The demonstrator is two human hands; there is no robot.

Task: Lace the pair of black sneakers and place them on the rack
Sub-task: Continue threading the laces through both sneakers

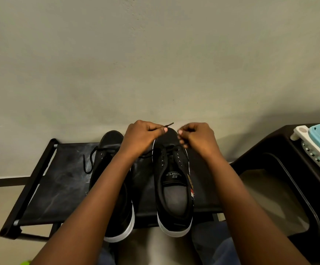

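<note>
The lacing step is in hand, judged from how things lie: two black canvas sneakers with white soles are set side by side, toes to the wall, on the black fabric shelf of the metal-framed rack (63,180). The right-hand sneaker (171,180) sits at the middle of the rack with only its eyelets nearest the toe seemingly threaded; the open eyelets behind them are seen bare. The left-hand sneaker (115,188), just beside it, carries a loose lace trailing onto the rack. The thin black lace end (169,124) is pinched by the left hand (143,135) above the toe, its tip pointing out. The right hand (195,135) is curled over the toe; a lace pinched there is likely but cannot be told. Next, each tip would need feeding through the next bare eyelet, evenly tensioned
</note>
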